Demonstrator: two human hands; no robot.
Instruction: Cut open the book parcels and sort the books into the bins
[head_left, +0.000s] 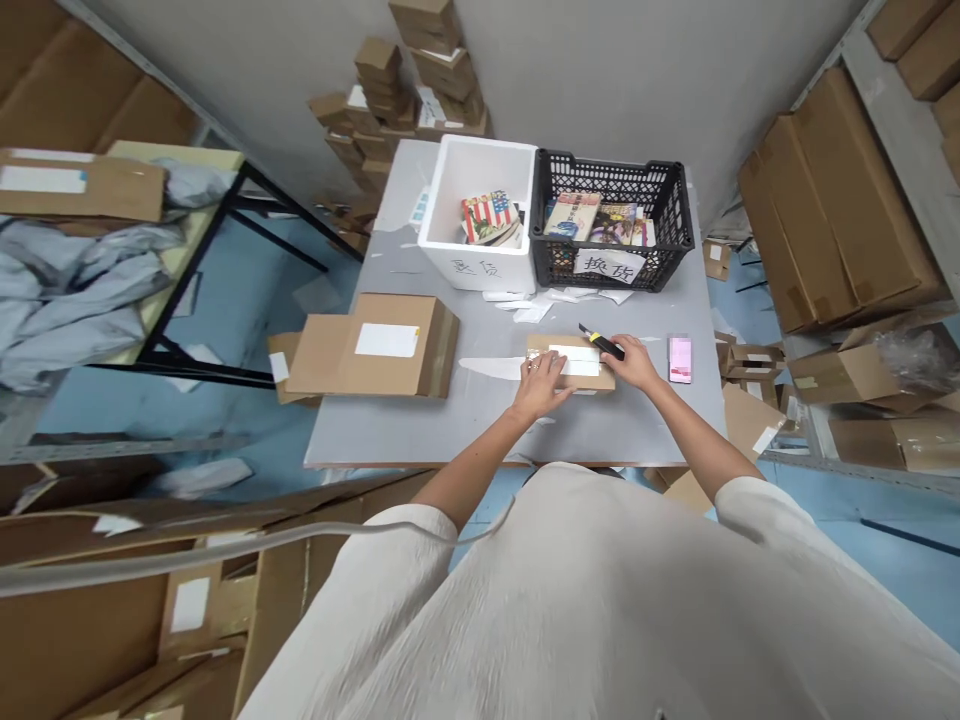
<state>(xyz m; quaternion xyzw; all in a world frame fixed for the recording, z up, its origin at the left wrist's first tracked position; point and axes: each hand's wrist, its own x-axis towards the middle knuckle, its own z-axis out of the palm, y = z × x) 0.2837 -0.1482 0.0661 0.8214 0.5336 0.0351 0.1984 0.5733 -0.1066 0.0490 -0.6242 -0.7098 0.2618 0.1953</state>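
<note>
A small cardboard box point(587, 383) with a white label point(583, 360) lies on the grey table point(495, 430) in front of me. My left hand point(540, 385) rests on the box's left part with its fingers spread over the top and the label's edge. At the box's right end, my right hand point(636, 362) grips a black and yellow utility knife point(606, 345). The knife's blade end points up and left, past the box's far edge. A phone point(680, 359) with a lit pinkish screen lies to the right of my right hand.
A larger cardboard box point(397, 365) stands at the table's left. A white foam box point(477, 265) and a black plastic crate point(652, 255), both with books inside, stand at the back. Paper scraps point(534, 308) lie before them. Cartons point(832, 210) fill the right side.
</note>
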